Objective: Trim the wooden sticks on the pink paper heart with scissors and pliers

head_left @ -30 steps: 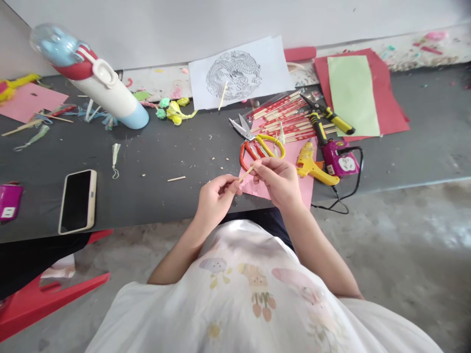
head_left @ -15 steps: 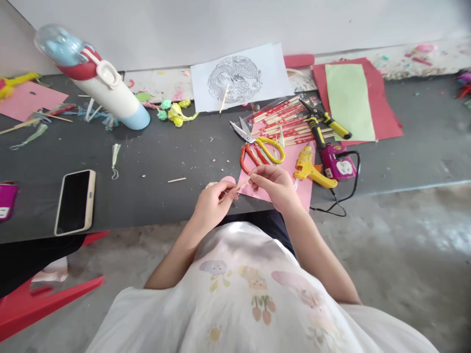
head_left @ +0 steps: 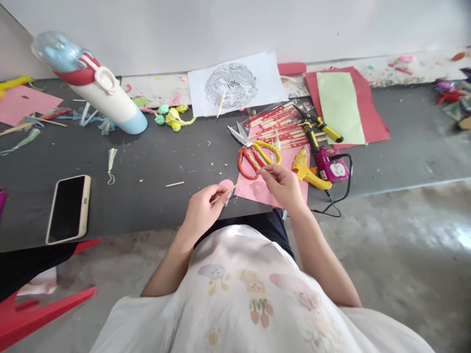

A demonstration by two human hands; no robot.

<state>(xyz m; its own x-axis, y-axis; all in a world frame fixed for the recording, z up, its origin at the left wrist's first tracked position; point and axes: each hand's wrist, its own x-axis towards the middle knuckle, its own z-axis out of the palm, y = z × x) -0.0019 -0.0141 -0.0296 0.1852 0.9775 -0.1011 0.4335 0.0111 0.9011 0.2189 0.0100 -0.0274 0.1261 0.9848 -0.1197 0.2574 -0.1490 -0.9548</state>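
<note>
My left hand (head_left: 206, 208) is closed around a thin wooden stick (head_left: 231, 189), which slants up to the right from the fingers. A pink rounded paper piece (head_left: 225, 184) lies just behind those fingertips. Thumb and fingers of my right hand (head_left: 281, 184) come together in a pinch at the handles of the scissors (head_left: 253, 151); whether they touch the handle or hold something small, I cannot make out. The scissors have one red and one yellow handle, with blades apart. Under them spreads a pink sheet (head_left: 253, 190).
Right of the scissors lie a yellow glue gun (head_left: 309, 171), pliers (head_left: 312, 128) and a purple corded box (head_left: 331, 164). Red-patterned sticks (head_left: 274, 117) sit behind. A printed dragon sheet (head_left: 200, 81), a bottle (head_left: 110, 100), a phone (head_left: 69, 208) and a short stick (head_left: 174, 184) are farther left.
My right hand has let go of the stick's end and moved slightly right, toward the scissors' handles. The stick stays in my left hand, which has shifted a little left. The view has shifted slightly.
</note>
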